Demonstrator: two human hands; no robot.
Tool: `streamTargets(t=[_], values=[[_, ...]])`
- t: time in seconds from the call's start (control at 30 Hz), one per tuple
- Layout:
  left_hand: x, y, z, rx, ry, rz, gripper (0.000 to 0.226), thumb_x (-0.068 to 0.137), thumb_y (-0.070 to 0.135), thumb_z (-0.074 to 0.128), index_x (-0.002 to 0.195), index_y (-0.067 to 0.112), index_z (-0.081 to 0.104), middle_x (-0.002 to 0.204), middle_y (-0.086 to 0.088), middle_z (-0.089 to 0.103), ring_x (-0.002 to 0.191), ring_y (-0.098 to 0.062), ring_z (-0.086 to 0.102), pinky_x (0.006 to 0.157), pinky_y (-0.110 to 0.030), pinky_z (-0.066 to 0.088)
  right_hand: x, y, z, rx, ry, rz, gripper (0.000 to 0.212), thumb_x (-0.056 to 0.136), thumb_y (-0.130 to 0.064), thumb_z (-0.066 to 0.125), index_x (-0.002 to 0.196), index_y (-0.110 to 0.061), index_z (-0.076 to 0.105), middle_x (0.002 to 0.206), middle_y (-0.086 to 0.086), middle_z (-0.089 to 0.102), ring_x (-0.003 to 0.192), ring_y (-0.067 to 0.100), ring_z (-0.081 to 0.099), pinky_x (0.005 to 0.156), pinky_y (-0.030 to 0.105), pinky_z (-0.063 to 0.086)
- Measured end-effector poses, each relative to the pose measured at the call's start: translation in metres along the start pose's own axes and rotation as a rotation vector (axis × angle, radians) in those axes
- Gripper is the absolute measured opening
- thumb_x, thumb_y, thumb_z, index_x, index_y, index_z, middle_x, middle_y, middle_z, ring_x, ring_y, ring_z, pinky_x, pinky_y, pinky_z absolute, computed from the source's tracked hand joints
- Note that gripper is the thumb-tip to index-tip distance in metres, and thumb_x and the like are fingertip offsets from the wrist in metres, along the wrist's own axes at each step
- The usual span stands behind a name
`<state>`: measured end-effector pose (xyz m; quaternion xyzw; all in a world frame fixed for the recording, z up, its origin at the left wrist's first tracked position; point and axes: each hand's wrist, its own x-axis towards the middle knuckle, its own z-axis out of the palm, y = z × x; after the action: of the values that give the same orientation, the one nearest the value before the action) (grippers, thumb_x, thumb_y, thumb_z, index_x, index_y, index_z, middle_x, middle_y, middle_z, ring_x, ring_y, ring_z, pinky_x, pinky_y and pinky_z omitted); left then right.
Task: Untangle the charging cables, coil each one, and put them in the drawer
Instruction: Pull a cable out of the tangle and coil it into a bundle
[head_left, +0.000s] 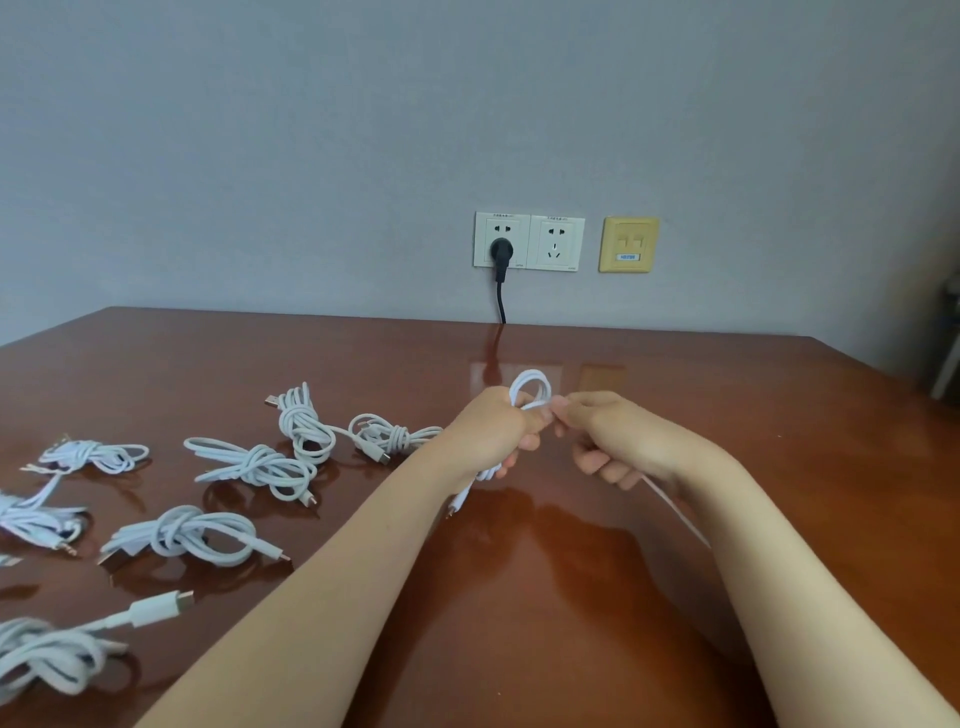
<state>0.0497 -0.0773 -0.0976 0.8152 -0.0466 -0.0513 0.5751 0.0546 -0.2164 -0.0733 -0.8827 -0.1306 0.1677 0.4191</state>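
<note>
Above the middle of the brown table (571, 571), my left hand (493, 426) grips a bundle of white charging cable (532, 387). Its loops stick out above my fist, and a plug end hangs below. My right hand (602, 431) pinches a strand of the same cable right next to the left hand, and the loose tail runs down past my right wrist. Several knotted white cable bundles lie on the left of the table, among them one (306, 423) at the back and one (192, 532) nearer me. No drawer is in view.
A black plug (501, 252) sits in a white wall socket behind the table, and its cord drops behind the far edge. A second socket (556, 243) and a yellow data outlet (628, 244) are beside it. A grey object stands at the right edge.
</note>
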Motion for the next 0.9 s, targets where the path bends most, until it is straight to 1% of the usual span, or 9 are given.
streamTargets(t=[0.07, 0.13, 0.2, 0.27, 0.37, 0.53, 0.67, 0.8, 0.9], values=[[0.001, -0.001, 0.000, 0.000, 0.044, -0.004, 0.019, 0.097, 0.026, 0.049, 0.089, 0.011, 0.057, 0.043, 0.010, 0.040, 0.033, -0.007, 0.030, 0.037, -0.017, 0.027, -0.007, -0.003, -0.007, 0.021, -0.082, 0.082, 0.034, 0.102, -0.034, 0.026, 0.076, -0.016, 0.039, 0.049, -0.003, 0.028, 0.031, 0.006, 0.017, 0.033, 0.015, 0.016], [0.001, 0.000, 0.000, -0.009, 0.056, 0.006, 0.020, 0.097, 0.026, 0.049, 0.080, 0.015, 0.051, 0.041, 0.012, 0.040, 0.033, -0.006, 0.030, 0.037, -0.017, 0.028, -0.010, -0.003, -0.013, 0.043, -0.020, 0.081, 0.035, 0.101, -0.028, 0.033, 0.070, -0.016, 0.042, 0.043, -0.007, 0.029, 0.032, 0.006, 0.018, 0.032, 0.015, 0.017], [0.001, 0.002, 0.001, -0.023, 0.063, 0.026, 0.021, 0.097, 0.029, 0.048, 0.079, 0.018, 0.049, 0.038, 0.013, 0.041, 0.033, -0.006, 0.031, 0.038, -0.018, 0.029, -0.010, -0.004, -0.012, -0.013, 0.201, -0.028, 0.038, 0.098, -0.024, 0.042, 0.062, -0.016, 0.049, 0.039, -0.010, 0.034, 0.034, 0.007, 0.027, 0.034, 0.017, 0.022], [-0.001, 0.005, 0.002, -0.044, 0.057, 0.046, 0.023, 0.098, 0.033, 0.046, 0.080, 0.019, 0.050, 0.036, 0.013, 0.042, 0.033, -0.006, 0.032, 0.039, -0.019, 0.030, -0.007, -0.006, -0.006, -0.147, 0.464, -0.188, 0.039, 0.095, -0.024, 0.047, 0.058, -0.016, 0.054, 0.049, -0.006, 0.045, 0.049, 0.014, 0.042, 0.045, 0.025, 0.030], [-0.004, 0.007, 0.003, -0.083, 0.050, 0.062, 0.032, 0.098, 0.038, 0.042, 0.075, 0.018, 0.048, 0.037, 0.011, 0.038, 0.033, -0.008, 0.031, 0.039, -0.019, 0.029, -0.003, -0.010, 0.005, -0.222, 0.639, -0.332, 0.038, 0.095, -0.024, 0.046, 0.058, -0.021, 0.049, 0.061, -0.005, 0.051, 0.071, 0.022, 0.046, 0.060, 0.031, 0.030], [-0.009, 0.006, 0.002, -0.130, 0.027, 0.037, 0.039, 0.099, 0.038, 0.039, 0.067, 0.017, 0.043, 0.038, 0.009, 0.033, 0.032, -0.008, 0.027, 0.035, -0.016, 0.024, 0.005, -0.007, 0.015, -0.171, 0.650, -0.430, 0.030, 0.095, -0.024, 0.046, 0.065, -0.024, 0.052, 0.065, -0.004, 0.058, 0.075, 0.025, 0.051, 0.069, 0.033, 0.040], [-0.006, 0.006, 0.007, -0.162, 0.091, 0.026, 0.043, 0.100, 0.037, 0.037, 0.064, 0.015, 0.043, 0.037, 0.007, 0.032, 0.029, -0.009, 0.027, 0.036, -0.016, 0.022, 0.010, -0.006, 0.017, -0.154, 0.649, -0.351, 0.033, 0.096, -0.031, 0.042, 0.065, -0.023, 0.049, 0.063, -0.004, 0.051, 0.079, 0.029, 0.049, 0.068, 0.033, 0.038], [-0.003, 0.004, 0.002, -0.392, 0.152, 0.036, 0.034, 0.101, 0.032, 0.038, 0.075, 0.013, 0.049, 0.038, 0.007, 0.032, 0.027, -0.007, 0.026, 0.035, -0.012, 0.021, 0.008, -0.005, 0.023, -0.204, 0.541, -0.190, 0.040, 0.097, -0.049, 0.031, 0.070, -0.027, 0.050, 0.080, 0.001, 0.056, 0.085, 0.027, 0.048, 0.073, 0.031, 0.035], [0.001, 0.003, -0.003, -0.590, 0.189, -0.002, 0.031, 0.101, 0.018, 0.035, 0.074, 0.012, 0.048, 0.037, 0.007, 0.031, 0.026, -0.006, 0.024, 0.034, -0.009, 0.020, 0.007, -0.008, 0.026, -0.232, 0.480, -0.189, 0.040, 0.097, -0.050, 0.030, 0.071, -0.024, 0.046, 0.093, 0.005, 0.057, 0.092, 0.029, 0.051, 0.076, 0.033, 0.036]])
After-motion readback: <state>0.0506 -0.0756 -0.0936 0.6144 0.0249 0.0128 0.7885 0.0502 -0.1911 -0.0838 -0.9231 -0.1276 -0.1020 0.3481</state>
